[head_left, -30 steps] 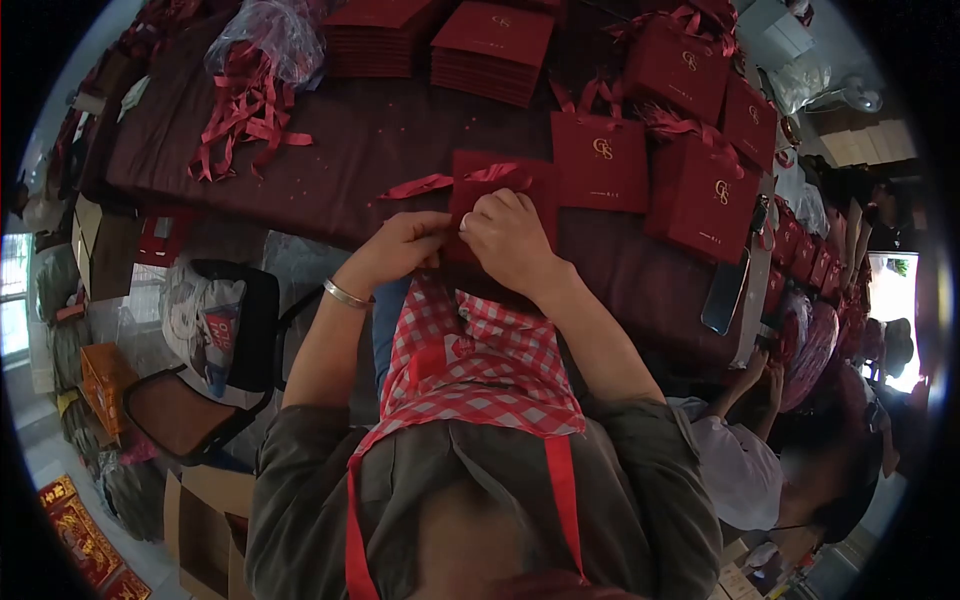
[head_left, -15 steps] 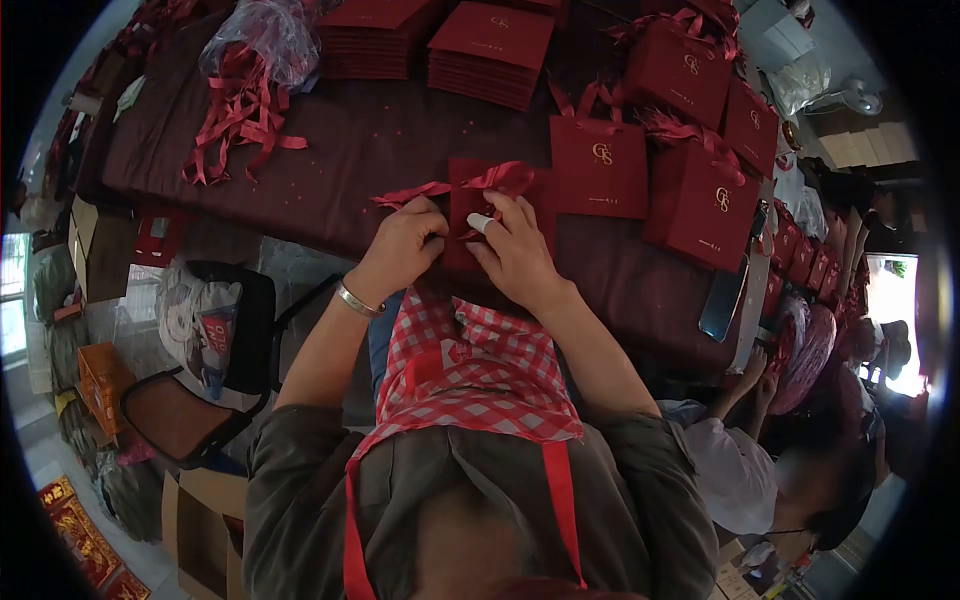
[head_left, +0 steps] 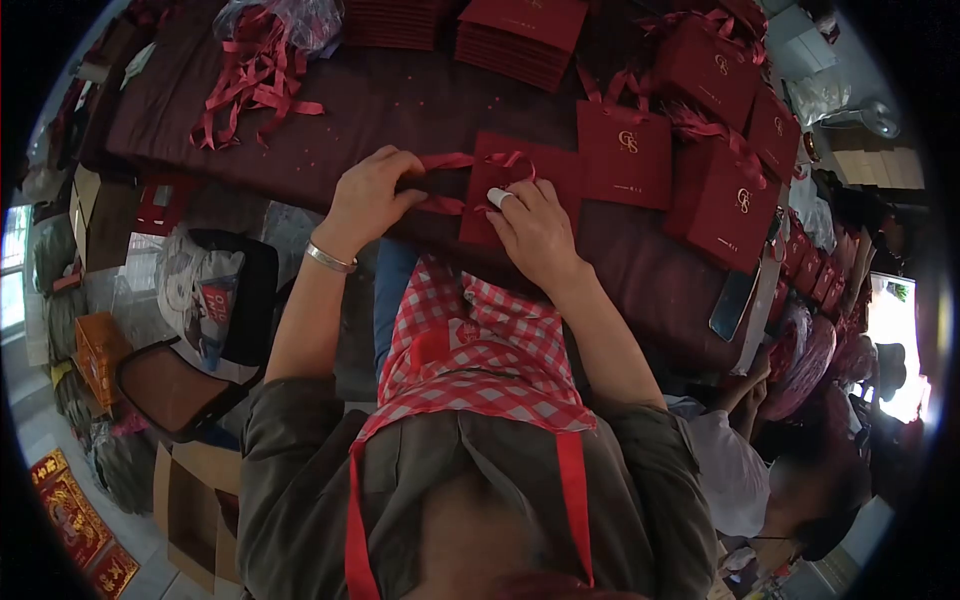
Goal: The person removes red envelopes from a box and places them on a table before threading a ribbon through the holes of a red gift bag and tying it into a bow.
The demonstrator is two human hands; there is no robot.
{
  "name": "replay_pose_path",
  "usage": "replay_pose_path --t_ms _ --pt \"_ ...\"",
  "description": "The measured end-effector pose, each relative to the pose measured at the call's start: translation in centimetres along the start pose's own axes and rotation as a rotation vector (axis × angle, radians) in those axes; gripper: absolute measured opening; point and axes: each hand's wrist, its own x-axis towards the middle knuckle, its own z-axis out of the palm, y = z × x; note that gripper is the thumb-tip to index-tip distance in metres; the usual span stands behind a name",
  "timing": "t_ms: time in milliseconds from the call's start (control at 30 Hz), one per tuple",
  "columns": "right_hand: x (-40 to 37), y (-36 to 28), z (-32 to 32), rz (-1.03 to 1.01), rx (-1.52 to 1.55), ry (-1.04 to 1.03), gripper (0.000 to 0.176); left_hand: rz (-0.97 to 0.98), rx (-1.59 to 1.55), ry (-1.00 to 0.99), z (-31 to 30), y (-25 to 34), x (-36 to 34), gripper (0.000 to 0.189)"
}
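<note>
A dark red bag (head_left: pixel 560 170) lies flat near the table's front edge, with red ribbon (head_left: pixel 445 161) running leftward from it. My left hand (head_left: pixel 378 195) is left of the bag, fingers curled closed around the ribbon's end. Resting on the bag, my right hand (head_left: pixel 532 225) has a white wrap on one finger; its fingertips are pressed together at a ribbon loop (head_left: pixel 510 160), and what they grip is too small to make out. Just right of it stands a finished-looking red bag (head_left: pixel 622 150) with gold letters and ribbon handles.
Loose red ribbons (head_left: pixel 262 85) lie at the back left. A stack of flat red bags (head_left: pixel 520 45) is at the back, more upright bags (head_left: pixel 725 205) to the right. A chair (head_left: pixel 175 390) stands left. A co-worker's hand (head_left: pixel 748 385) shows at the right.
My left hand has moved left, away from the bag, drawing the ribbon out straighter. My right hand stays on the bag. The whole view has shifted slightly.
</note>
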Motion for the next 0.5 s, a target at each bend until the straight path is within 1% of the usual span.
replay_pose_path --t_ms 33,100,167,233,300,433,500 --pt "0.1 0.0 0.0 0.005 0.0 0.012 0.019 -0.002 -0.003 0.002 0.1 -0.1 0.2 0.016" --pt "0.2 -0.1 0.0 0.012 -0.013 0.001 0.017 -0.03 -0.125 0.097 0.1 -0.5 0.7 0.019" --pt "0.2 0.0 0.1 0.021 -0.024 -0.01 0.016 -0.016 -0.091 0.094 0.6 0.3 1.2 0.017" --pt "0.2 0.2 0.2 -0.015 -0.031 0.007 0.015 0.001 -0.057 0.088 1.3 0.4 1.6 0.016" --pt "0.1 0.2 0.3 -0.015 -0.023 0.026 0.013 0.137 0.097 0.073 2.5 -0.3 2.1 0.013" --pt "0.2 0.3 0.8 0.013 -0.02 0.051 0.012 0.149 0.074 0.045 2.2 -0.7 2.5 0.007" --pt "0.3 0.1 0.8 0.024 -0.049 0.042 0.014 0.146 -0.052 0.036 1.9 -0.7 2.3 0.004"
